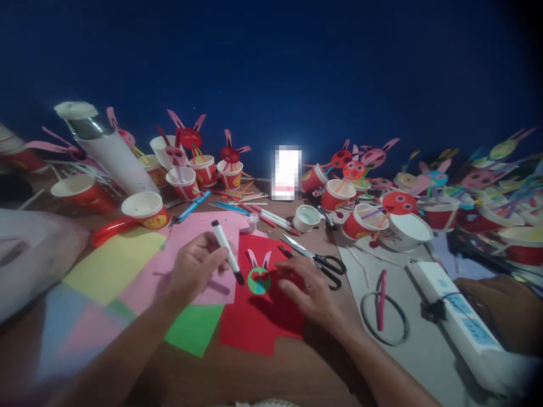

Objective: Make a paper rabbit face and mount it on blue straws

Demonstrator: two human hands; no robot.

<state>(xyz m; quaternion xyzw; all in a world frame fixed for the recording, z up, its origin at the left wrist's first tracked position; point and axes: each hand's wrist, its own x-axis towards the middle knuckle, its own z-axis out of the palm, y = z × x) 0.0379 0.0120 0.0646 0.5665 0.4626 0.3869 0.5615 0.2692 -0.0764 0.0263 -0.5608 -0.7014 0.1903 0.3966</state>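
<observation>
My left hand (193, 265) is closed around a white marker (227, 251) with a black tip, and the tip rests at the edge of a green paper bunny face (258, 280) with pink ears. The face lies on a red paper sheet (258, 322). My right hand (307, 291) lies flat on the red sheet just right of the face, fingers stretched out, pressing the paper down.
Pink (190, 232), yellow (112, 263) and green (193, 330) paper sheets lie at left. Black-handled scissors (316, 257) sit right of the red sheet. Several red paper cups with bunny faces on sticks crowd the back. A power strip (456, 305), a ring (384, 311) and a small white cup (307, 217) are at right.
</observation>
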